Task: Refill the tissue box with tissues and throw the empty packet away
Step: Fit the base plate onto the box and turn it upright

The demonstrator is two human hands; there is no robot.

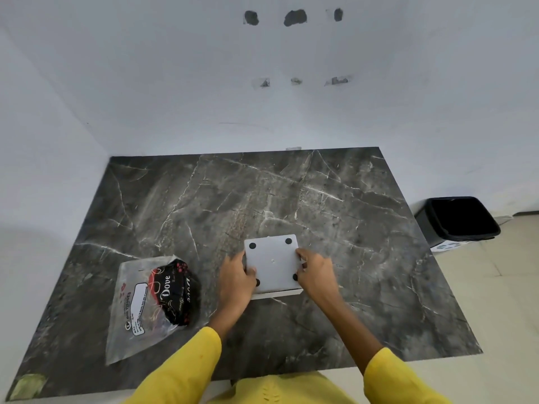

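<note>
A white square tissue box [272,262] lies upside down on the dark marble table [335,205], its flat base with black rubber feet facing up. My left hand [236,279] grips its left edge and my right hand [316,269] grips its right edge. To the left lies a clear plastic tissue packet [137,304] with a dark printed part bunched at its right end; whether tissues are inside cannot be told.
A black waste bin [459,218] stands open on the pale floor, off the table's right side. White walls close the table's back and left. Green tape marks the table's near left corner [29,384].
</note>
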